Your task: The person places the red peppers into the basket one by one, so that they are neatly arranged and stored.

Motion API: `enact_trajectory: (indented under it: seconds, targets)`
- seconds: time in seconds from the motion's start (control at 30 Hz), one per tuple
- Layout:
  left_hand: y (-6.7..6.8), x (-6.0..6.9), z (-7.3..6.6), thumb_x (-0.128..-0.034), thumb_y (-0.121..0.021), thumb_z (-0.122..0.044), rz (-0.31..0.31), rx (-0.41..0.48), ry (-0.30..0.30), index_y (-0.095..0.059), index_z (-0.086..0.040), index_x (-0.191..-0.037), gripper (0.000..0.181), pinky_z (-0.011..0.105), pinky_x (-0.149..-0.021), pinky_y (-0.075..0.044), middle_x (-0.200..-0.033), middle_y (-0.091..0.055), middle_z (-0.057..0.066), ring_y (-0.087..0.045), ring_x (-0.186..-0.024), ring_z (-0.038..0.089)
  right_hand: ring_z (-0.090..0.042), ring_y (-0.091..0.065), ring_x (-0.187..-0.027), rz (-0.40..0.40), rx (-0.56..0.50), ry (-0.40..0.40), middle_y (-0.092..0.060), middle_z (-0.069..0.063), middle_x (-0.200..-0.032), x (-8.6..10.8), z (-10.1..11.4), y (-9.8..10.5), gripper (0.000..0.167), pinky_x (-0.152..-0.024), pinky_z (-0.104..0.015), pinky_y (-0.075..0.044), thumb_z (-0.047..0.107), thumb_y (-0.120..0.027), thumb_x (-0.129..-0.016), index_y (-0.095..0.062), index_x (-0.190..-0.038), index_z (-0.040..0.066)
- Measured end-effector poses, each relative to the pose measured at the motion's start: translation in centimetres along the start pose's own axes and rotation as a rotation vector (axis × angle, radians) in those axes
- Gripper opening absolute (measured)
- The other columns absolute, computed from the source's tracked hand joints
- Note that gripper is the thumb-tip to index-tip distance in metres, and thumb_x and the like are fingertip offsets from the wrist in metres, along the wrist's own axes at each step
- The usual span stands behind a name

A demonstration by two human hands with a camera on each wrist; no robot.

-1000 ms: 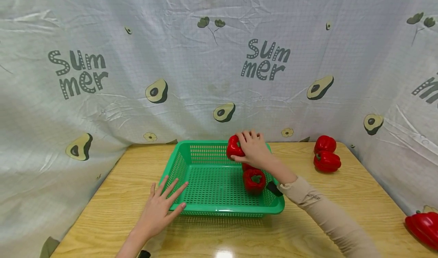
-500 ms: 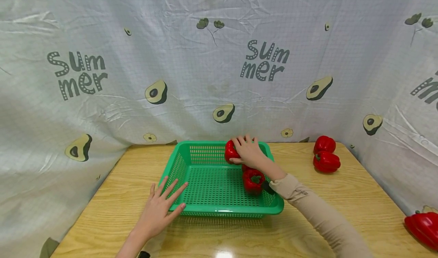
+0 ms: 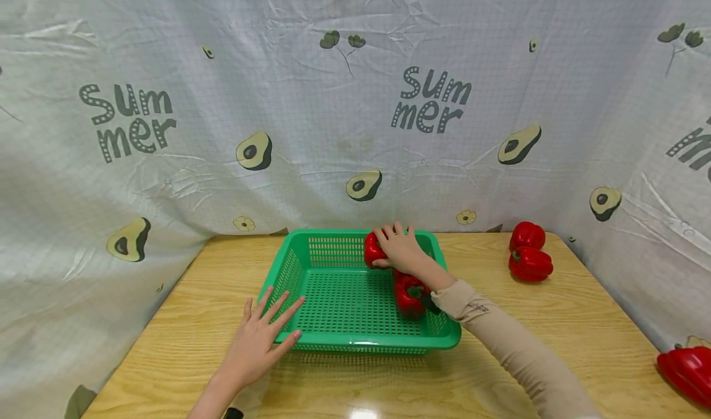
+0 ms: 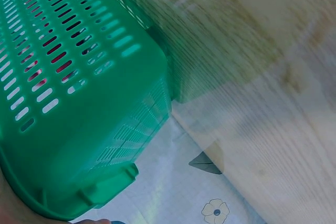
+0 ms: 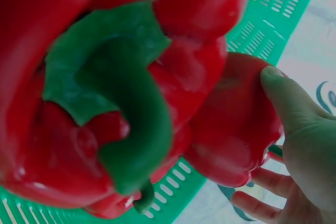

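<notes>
A green plastic basket [image 3: 366, 340] with slotted walls stands on the table. My right hand [image 3: 404, 250] grips a red bell pepper [image 3: 373, 253] inside its back right part; in the right wrist view, the thumb presses on this bell pepper [image 5: 231, 124]. Another red bell pepper [image 3: 408, 306], stem up, sits nearer the front along the right side. A further one between them is mostly hidden beneath my right hand and wrist. Fingers spread and straight, my left hand [image 3: 254, 344] rests at the basket's front left rim. The left wrist view shows the basket's outer wall [image 4: 105, 103].
Two red bell peppers, one behind [image 3: 527, 235] and one in front [image 3: 530, 264], lie at the table's back right. Another red pepper [image 3: 687, 373] is at the right edge of view. A printed curtain [image 3: 305, 98] hangs behind the wooden table [image 3: 189, 308].
My right hand has moved slightly left and lower, bringing its bell pepper down into the basket's back right part. The left hand stays in place.
</notes>
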State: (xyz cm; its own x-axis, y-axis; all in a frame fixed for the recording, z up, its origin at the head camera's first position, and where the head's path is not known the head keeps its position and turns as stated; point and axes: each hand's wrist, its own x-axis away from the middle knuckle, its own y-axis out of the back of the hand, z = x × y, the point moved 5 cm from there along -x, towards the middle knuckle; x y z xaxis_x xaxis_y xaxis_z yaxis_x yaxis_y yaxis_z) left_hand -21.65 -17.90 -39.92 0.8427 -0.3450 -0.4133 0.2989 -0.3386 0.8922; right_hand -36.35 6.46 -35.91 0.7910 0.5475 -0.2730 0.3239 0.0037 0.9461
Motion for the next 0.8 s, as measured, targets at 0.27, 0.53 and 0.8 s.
enact_trajectory:
  seconds: [0.27,0.53,0.8]
  targets:
    - [0.1,-0.1,0.0,-0.0825,-0.058,-0.038,-0.003,0.001,-0.001,-0.041,-0.029,-0.135,0.056,0.067,-0.097,-0.017,-0.135,-0.045,0.012,-0.024,-0.132,0.041,-0.034,-0.04,-0.108,0.032,0.017,0.015,-0.048,-0.013,-0.118,-0.3,0.3,-0.6,0.07,-0.086,-0.059,-0.034,0.051,-0.059,-0.078,-0.041,-0.129,0.006]
    - [0.0,-0.1,0.0,-0.0822,-0.058,-0.038,-0.022,-0.008,-0.013,-0.04,-0.03,-0.135,0.056,0.067,-0.096,-0.018,-0.134,-0.046,0.013,-0.025,-0.131,0.042,-0.035,-0.039,-0.112,0.09,0.031,0.031,-0.048,-0.013,-0.118,-0.4,0.9,-1.1,0.068,-0.089,-0.061,-0.033,0.051,-0.059,-0.079,-0.041,-0.129,0.008]
    - [0.1,0.0,0.1,-0.0832,-0.057,-0.04,-0.016,-0.003,-0.01,-0.04,-0.031,-0.135,0.055,0.068,-0.095,-0.019,-0.134,-0.047,0.013,-0.025,-0.131,0.042,-0.031,-0.04,-0.113,0.118,0.063,0.039,-0.05,-0.009,-0.12,-0.6,1.2,-2.0,0.07,-0.089,-0.057,-0.034,0.053,-0.059,-0.077,-0.042,-0.13,0.011]
